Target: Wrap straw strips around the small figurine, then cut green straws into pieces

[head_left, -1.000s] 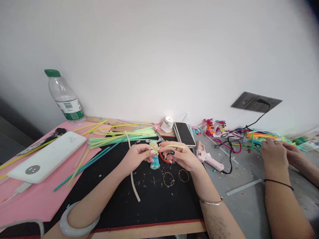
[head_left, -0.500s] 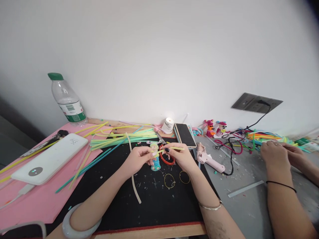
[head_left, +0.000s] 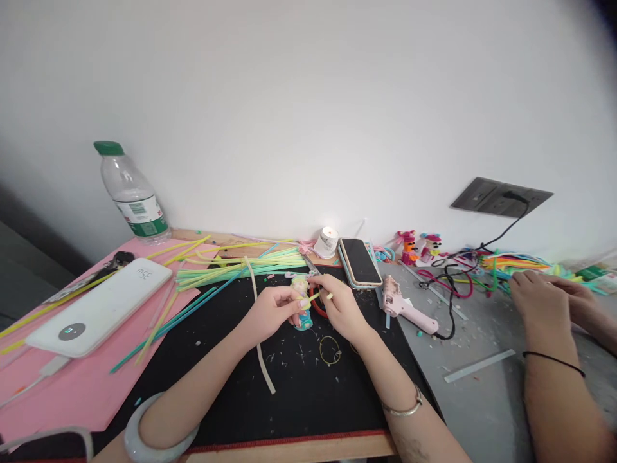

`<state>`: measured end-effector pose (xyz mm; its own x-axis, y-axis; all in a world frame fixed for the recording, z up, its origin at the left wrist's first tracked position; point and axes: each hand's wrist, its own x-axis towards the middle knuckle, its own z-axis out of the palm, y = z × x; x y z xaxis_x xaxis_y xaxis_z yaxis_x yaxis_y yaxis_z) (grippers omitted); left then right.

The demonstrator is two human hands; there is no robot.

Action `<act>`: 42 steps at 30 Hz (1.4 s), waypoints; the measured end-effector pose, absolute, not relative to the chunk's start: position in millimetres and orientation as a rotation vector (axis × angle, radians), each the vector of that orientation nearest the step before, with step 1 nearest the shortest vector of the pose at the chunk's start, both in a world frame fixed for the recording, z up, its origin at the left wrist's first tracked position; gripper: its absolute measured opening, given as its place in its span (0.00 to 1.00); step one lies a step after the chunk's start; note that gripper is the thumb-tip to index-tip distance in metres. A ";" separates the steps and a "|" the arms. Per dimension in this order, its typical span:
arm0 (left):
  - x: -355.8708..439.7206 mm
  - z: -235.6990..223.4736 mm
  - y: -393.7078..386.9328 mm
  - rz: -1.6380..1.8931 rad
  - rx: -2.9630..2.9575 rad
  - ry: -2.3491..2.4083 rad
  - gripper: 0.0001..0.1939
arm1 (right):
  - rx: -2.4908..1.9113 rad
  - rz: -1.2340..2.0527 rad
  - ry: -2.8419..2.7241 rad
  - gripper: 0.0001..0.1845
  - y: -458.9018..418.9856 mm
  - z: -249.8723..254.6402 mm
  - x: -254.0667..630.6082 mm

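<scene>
In front of me my left hand is closed, its thumb and fingers pinching a yellow pipe cleaner against a small blue and yellow pipe-cleaner doll. The doll is upright, partly hidden by those fingers. My right hand curls close on the other side, and the same yellow strip runs into its fingers, with a short end poking out by the knuckles. Under the right hand lie scissors with red handles, mostly covered. Beside my left wrist a cream pipe cleaner lies on the black mat.
Left are a power bank, a bottle and pink paper. Pipe cleaners lie behind my hands. A phone and glue gun are at right, with a cord. Another person's hands work far right.
My right hand has turned and its fingers have moved up toward the doll's head. The yellow strip's end, earlier stretched out to the right, now shows only briefly. The left hand keeps its pinch.
</scene>
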<state>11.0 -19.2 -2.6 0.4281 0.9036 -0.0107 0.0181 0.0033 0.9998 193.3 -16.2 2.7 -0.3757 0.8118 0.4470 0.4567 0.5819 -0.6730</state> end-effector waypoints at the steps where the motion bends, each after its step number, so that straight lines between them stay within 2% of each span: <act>1: 11.0 -3.6 -18.8 0.865 1.389 0.896 0.12 | -0.997 0.561 -2.039 0.22 -16.0 2.5 193.6; 5: 10.0 -4.6 -16.6 0.876 1.402 0.920 0.11 | -1.023 0.667 -1.934 0.19 -17.1 5.1 192.2; 9: 8.6 -1.6 -15.5 0.894 1.395 0.959 0.10 | -1.010 1.049 -1.577 0.11 -18.5 11.2 190.9; 16: 8.4 3.4 -16.6 0.914 1.332 0.972 0.10 | -0.761 1.487 -1.253 0.13 -18.7 16.7 194.6; 22: 10.6 5.9 -18.4 0.917 1.320 0.979 0.12 | -0.884 1.394 -1.433 0.08 -17.9 15.9 197.9; 30: 10.5 3.6 -18.3 0.931 1.350 1.000 0.10 | -0.951 1.440 -1.543 0.14 -19.4 16.2 195.4; 42: 10.0 -2.2 -15.8 1.004 1.193 0.946 0.18 | -0.970 1.378 -1.534 0.12 -15.1 14.3 194.9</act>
